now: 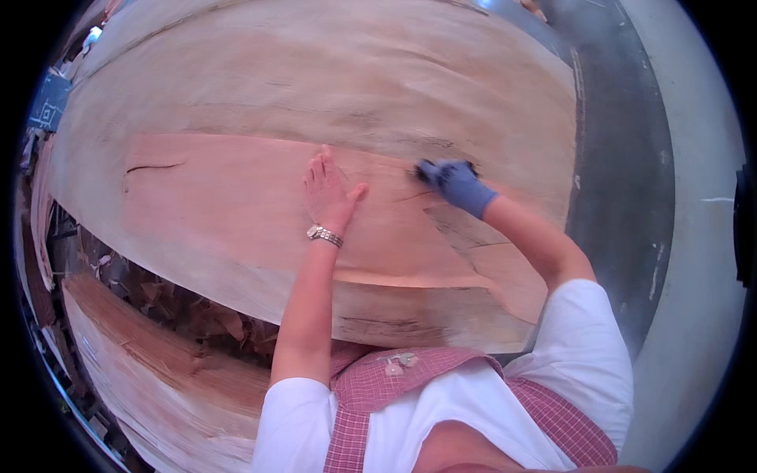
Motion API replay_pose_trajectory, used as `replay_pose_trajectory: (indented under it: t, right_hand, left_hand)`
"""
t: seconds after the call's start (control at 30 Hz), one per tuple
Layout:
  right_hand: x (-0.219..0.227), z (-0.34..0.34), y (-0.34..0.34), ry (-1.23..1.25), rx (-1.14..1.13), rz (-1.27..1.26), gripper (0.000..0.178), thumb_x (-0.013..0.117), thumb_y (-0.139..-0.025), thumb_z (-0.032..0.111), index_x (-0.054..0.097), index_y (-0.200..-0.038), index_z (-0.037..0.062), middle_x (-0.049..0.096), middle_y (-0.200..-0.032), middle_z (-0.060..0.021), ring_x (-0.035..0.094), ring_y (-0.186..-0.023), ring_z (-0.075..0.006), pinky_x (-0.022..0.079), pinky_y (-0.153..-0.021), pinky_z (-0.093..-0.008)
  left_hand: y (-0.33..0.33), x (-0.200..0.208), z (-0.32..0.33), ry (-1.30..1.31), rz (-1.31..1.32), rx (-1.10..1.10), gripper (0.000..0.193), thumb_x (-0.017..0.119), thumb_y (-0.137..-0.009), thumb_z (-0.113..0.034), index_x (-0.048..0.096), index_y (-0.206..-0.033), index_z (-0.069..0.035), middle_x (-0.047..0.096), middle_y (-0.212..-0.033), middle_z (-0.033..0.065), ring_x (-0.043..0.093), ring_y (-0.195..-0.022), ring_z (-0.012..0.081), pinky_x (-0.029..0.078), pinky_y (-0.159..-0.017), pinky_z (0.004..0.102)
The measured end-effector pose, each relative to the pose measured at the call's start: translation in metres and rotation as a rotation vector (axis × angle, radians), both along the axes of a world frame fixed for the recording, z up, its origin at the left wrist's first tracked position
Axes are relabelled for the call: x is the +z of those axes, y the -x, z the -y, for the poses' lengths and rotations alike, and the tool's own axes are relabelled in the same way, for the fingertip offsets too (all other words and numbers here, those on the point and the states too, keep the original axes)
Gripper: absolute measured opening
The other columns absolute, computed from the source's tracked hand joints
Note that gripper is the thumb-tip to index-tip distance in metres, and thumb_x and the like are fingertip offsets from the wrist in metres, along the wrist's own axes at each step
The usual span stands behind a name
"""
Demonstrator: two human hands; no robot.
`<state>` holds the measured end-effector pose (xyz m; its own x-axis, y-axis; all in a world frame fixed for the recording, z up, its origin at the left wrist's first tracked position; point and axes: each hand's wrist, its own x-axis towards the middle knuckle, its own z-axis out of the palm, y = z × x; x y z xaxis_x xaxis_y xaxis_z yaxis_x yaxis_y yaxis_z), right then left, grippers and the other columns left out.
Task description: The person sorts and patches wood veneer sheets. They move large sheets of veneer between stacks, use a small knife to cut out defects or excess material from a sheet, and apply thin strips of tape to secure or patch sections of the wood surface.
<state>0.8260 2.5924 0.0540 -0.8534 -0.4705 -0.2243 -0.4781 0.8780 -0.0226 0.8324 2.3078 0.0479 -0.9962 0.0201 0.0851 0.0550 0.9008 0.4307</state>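
Note:
My left hand [327,193], bare and with a metal-banded watch [324,234] at the wrist, lies flat on a pinkish wood veneer piece [229,197]. Its fingers point away from me. Beneath that piece spreads a much larger, paler veneer sheet [315,79] with dark grain streaks. My right hand [457,187] wears a blue glove and is curled near the far right edge of the pinkish piece. Dark patches show at its fingers; blur hides whether they belong to the glove or to a held thing. A short split [155,166] marks the pinkish piece's left end.
A dark grey strip [623,158] runs along the right, with pale floor [702,236] beyond. At the lower left stands a stack of veneer [150,331], beside a gap holding broken veneer scraps [217,315]. A blue panel [50,102] is at the far left.

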Motion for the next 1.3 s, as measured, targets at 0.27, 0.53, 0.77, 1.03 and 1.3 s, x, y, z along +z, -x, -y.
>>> replay_pose_trajectory:
  t: [0.27, 0.53, 0.77, 1.03, 1.3]
  right_hand:
    - [0.015, -0.048, -0.078, 0.117, -0.353, -0.196, 0.022, 0.057, -0.093, 0.025, 0.057, -0.111, 0.0124, 0.061, -0.094, -0.0121, 0.064, -0.087, -0.0301, 0.051, -0.073, -0.0452]
    - [0.091, 0.010, -0.131, 0.139, -0.230, -0.495, 0.022, 0.063, -0.083, 0.016, 0.061, -0.105, 0.0107, 0.061, -0.103, -0.0103, 0.061, -0.090, -0.0271, 0.048, -0.070, -0.0411]
    - [0.135, 0.076, -0.212, -0.018, -0.250, -0.225, 0.022, 0.059, -0.082, 0.019, 0.056, -0.102, 0.0103, 0.055, -0.090, -0.0061, 0.057, -0.086, -0.0223, 0.045, -0.065, -0.0363]
    - [0.116, 0.081, -0.184, 0.099, -0.409, -0.056, 0.021, 0.060, -0.088, 0.022, 0.058, -0.106, 0.0116, 0.057, -0.089, -0.0071, 0.060, -0.084, -0.0246, 0.049, -0.064, -0.0409]
    - [0.015, 0.058, -0.029, 0.356, -0.593, 0.063, 0.036, 0.071, -0.083, 0.041, 0.061, -0.099, 0.0107, 0.065, -0.100, -0.0147, 0.065, -0.093, -0.0342, 0.051, -0.078, -0.0464]
  left_hand:
    - [-0.002, 0.014, -0.006, 0.052, 0.078, -0.015, 0.106, 0.084, -0.069, -0.040, 0.026, -0.153, -0.011, 0.042, -0.144, 0.0143, 0.040, -0.133, 0.0322, 0.034, -0.108, 0.0477]
    - [0.007, 0.012, -0.004, 0.126, 0.018, -0.086, 0.117, 0.087, -0.066, -0.038, 0.015, -0.157, -0.021, 0.026, -0.158, 0.0154, 0.021, -0.147, 0.0344, 0.018, -0.115, 0.0614]
    - [0.005, 0.026, 0.014, 0.028, -0.095, -0.263, 0.119, 0.088, -0.060, -0.039, 0.019, -0.157, -0.027, 0.029, -0.157, 0.0103, 0.024, -0.147, 0.0309, 0.014, -0.116, 0.0630]
    - [0.072, 0.027, 0.116, 0.194, -0.167, -0.430, 0.052, 0.080, -0.074, -0.026, 0.063, -0.123, -0.023, 0.060, -0.121, -0.0003, 0.048, -0.127, 0.0224, 0.015, -0.118, 0.0582]
    - [0.083, 0.019, 0.117, 0.172, -0.176, -0.512, 0.020, 0.075, -0.077, -0.018, 0.068, -0.096, -0.020, 0.064, -0.095, -0.0025, 0.058, -0.104, 0.0180, 0.024, -0.115, 0.0496]
